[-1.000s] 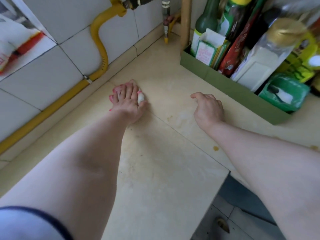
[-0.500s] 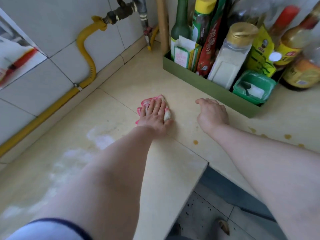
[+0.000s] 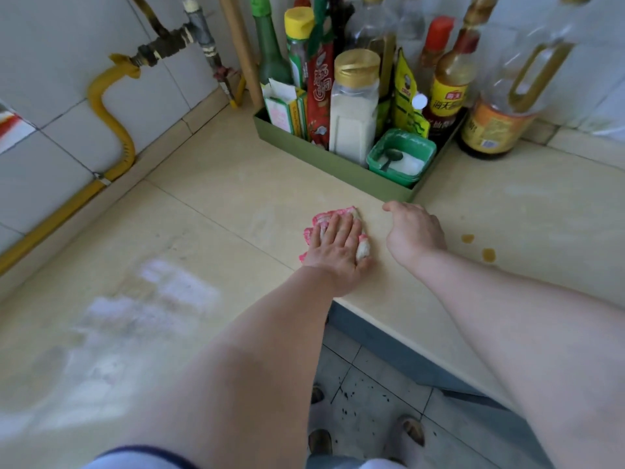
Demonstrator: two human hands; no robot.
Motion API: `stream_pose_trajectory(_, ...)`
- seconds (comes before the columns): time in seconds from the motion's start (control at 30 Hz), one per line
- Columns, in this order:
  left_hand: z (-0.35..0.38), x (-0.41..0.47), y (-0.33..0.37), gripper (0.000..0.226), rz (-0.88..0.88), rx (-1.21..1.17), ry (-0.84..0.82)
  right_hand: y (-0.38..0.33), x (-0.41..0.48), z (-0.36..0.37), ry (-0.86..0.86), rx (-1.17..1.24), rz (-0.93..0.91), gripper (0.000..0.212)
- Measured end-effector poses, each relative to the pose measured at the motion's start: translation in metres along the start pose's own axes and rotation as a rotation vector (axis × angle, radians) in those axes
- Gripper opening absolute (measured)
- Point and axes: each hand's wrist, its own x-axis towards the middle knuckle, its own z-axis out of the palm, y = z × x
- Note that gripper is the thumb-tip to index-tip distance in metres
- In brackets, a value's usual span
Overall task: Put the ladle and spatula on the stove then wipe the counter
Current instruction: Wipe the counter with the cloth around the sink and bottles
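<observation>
My left hand [image 3: 338,247] lies flat, fingers spread, pressing a pink and white cloth [image 3: 318,225] onto the beige counter [image 3: 236,198], close to the counter's inner corner edge. My right hand [image 3: 414,231] rests just to its right on the counter, fingers loosely curled, with nothing in it. Two small brown drips [image 3: 478,247] mark the counter right of my right hand. Wet streaks [image 3: 152,299] shine on the counter at the left. No ladle, spatula or stove is in view.
A green tray [image 3: 304,147] of bottles, jars and packets stands at the back, just beyond both hands, with a green salt tub [image 3: 402,157] in it. A large oil bottle [image 3: 500,113] stands beside it. A yellow gas hose [image 3: 101,106] runs along the tiled wall. Floor tiles [image 3: 365,394] lie below.
My left hand has slid the cloth to the right across the counter, away from the wall and toward my right hand. Wet streaks now show at the left. The view shifted right.
</observation>
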Motion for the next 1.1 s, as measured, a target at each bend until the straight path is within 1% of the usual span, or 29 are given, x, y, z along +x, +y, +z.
stream_pose_trajectory(0.1,0.003,-0.003,0.024,0.068,0.017,0.008,0.007,0.009,-0.008,-0.006,-0.056,0.009,-0.048,0.047)
stream_pose_trajectory(0.2,0.01,-0.014,0.032,0.066,0.044,0.011,0.02,0.014,-0.013,-0.006,-0.079,-0.006,-0.094,0.042)
stream_pose_trajectory(0.3,0.017,-0.032,0.027,0.065,-0.014,-0.061,0.012,0.006,-0.018,-0.002,-0.115,0.011,-0.133,0.037)
stream_pose_trajectory(0.4,0.021,-0.051,0.014,0.065,-0.151,-0.15,0.027,-0.01,-0.022,0.004,-0.135,0.035,-0.219,0.039)
stream_pose_trajectory(0.5,0.026,-0.073,-0.01,0.067,-0.332,-0.215,0.049,-0.022,-0.026,0.009,-0.143,0.042,-0.309,0.049)
stream_pose_trajectory(0.63,0.036,-0.113,-0.056,0.069,-0.606,-0.299,0.044,-0.027,-0.029,0.009,-0.165,0.033,-0.337,0.054)
stream_pose_trajectory(0.7,0.039,-0.128,-0.074,0.069,-0.704,-0.333,0.042,-0.03,-0.029,0.009,-0.163,0.037,-0.348,0.055)
stream_pose_trajectory(0.9,0.035,-0.11,-0.09,0.073,-0.763,-0.37,0.054,-0.053,-0.016,0.012,-0.175,0.036,-0.382,0.056)
stream_pose_trajectory(1.1,0.019,-0.081,-0.135,0.075,-0.719,-0.336,0.054,-0.096,0.012,0.019,-0.221,0.043,-0.419,0.05)
